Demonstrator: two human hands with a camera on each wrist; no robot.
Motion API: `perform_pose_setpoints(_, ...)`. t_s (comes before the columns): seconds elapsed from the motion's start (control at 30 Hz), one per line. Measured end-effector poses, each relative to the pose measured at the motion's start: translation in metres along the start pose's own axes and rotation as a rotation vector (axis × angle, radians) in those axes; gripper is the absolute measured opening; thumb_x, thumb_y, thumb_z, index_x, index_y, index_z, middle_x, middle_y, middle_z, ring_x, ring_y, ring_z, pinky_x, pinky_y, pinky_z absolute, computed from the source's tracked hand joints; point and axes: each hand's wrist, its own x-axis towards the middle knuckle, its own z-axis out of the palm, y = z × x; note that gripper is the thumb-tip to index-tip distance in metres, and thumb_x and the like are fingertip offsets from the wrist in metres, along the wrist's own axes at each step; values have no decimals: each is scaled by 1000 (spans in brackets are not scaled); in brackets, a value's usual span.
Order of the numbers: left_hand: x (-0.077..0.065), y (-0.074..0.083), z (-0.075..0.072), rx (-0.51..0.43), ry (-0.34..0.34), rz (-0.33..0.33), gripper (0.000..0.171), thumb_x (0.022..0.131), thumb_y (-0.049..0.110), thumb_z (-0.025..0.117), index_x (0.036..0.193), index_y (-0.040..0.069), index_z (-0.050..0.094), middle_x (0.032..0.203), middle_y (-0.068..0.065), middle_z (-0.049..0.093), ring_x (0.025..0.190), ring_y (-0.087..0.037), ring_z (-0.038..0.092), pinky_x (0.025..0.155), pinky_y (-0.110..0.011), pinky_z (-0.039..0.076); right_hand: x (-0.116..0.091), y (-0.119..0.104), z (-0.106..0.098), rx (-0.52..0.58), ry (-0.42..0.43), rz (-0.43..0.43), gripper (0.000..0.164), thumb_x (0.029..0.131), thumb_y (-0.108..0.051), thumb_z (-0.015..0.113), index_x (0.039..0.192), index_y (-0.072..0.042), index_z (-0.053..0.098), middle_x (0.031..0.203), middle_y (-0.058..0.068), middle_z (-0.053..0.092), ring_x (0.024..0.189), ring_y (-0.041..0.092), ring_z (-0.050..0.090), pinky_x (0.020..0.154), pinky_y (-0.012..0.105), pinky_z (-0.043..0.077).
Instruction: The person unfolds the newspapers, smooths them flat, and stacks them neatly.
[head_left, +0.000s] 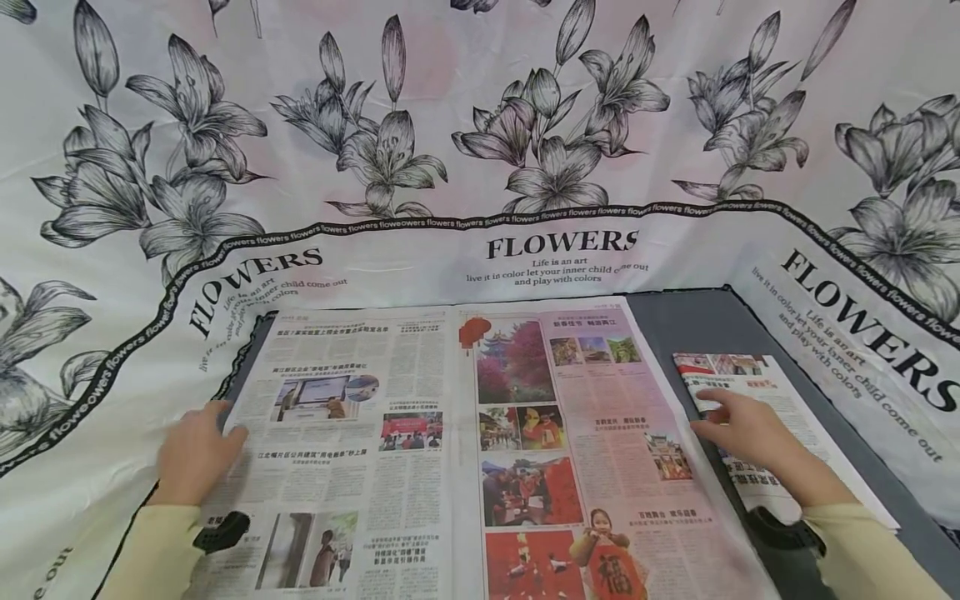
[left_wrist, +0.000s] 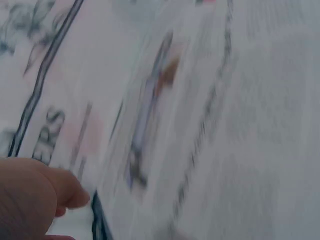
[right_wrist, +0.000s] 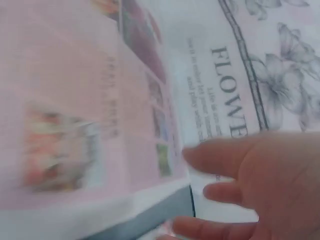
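A large newspaper (head_left: 405, 375) lies spread flat, with text and photos on its left page and a pink-tinted picture page on its right. Beside its left edge is my left hand (head_left: 198, 454), thumb and forefinger apart and nothing seen between them. In the left wrist view, part of that hand (left_wrist: 35, 197) shows at the lower left beside the blurred page. My right hand (head_left: 750, 433) hovers over a folded newspaper (head_left: 731, 371), its loosely bent fingers pointing toward the spread sheet's right edge. The right wrist view shows this hand (right_wrist: 250, 185) with spread fingers.
Under the papers is a dark grey tabletop (head_left: 675, 321), visible mostly at the right. A white cloth (head_left: 405, 258) printed with flowers and lettering rises behind and along both sides. Dark bands (head_left: 223, 532) sit at both wrists, over pale yellow sleeves (head_left: 153, 554).
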Motion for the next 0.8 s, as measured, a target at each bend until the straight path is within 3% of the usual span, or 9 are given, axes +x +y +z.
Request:
perform_pose_setpoints(0.1, 19, 40, 14, -30, -9, 168, 57, 88, 28, 66, 133, -4, 52, 119, -38, 56, 91, -49, 58, 68, -55, 49, 34, -15, -2, -18, -12, -63, 67, 91, -31, 67, 139, 8, 43, 127, 38, 53, 109, 52, 56, 81, 57, 51)
perform_pose_setpoints(0.17, 31, 68, 27, -45, -70, 280, 64, 86, 33, 71, 137, -1, 51, 128, -35, 52, 110, -52, 53, 85, -63, 46, 59, -28, 6, -39, -8, -126, 72, 90, -34, 67, 143, 7, 40, 137, 39, 44, 121, 56, 46, 91, 65, 44)
perform_pose_setpoints(0.27, 42, 105, 48, -26, -202, 420, 81, 82, 50, 72, 144, 5, 45, 142, -32, 42, 128, -53, 41, 99, -68, 37, 90, -50, 30, -83, -29, -175, 80, 89, -45, 66, 148, 0, 36, 146, 37, 34, 132, 56, 36, 100, 68, 36)
perform_pose_setpoints(0.33, 44, 124, 59, -2, -307, 469, 92, 79, 60, 71, 149, 10, 40, 150, -32, 32, 135, -57, 30, 101, -73, 30, 104, -64, 49, -111, -76, -199, 84, 88, -54, 63, 150, -5, 35, 150, 36, 29, 136, 56, 29, 102, 71, 32)
perform_pose_setpoints(0.5, 39, 151, 76, 64, -469, 448, 106, 71, 72, 69, 155, 20, 29, 158, -29, 16, 141, -60, 13, 99, -82, 18, 114, -84, 83, -198, -213, -181, 93, 83, -76, 50, 154, -19, 30, 159, 28, 16, 144, 55, 13, 105, 77, 18)
perform_pose_setpoints(0.67, 33, 156, 83, 87, -502, 406, 110, 69, 73, 70, 156, 22, 26, 160, -27, 13, 143, -58, 11, 99, -83, 16, 109, -85, 90, -244, -205, -162, 95, 81, -78, 50, 155, -24, 29, 161, 24, 15, 145, 51, 13, 103, 79, 17)
perform_pose_setpoints(0.8, 32, 156, 88, 90, -480, 406, 111, 68, 75, 69, 156, 23, 25, 160, -26, 13, 143, -57, 12, 99, -82, 17, 106, -80, 90, -239, -174, -175, 95, 81, -78, 51, 155, -23, 29, 160, 23, 16, 146, 51, 13, 103, 79, 17)
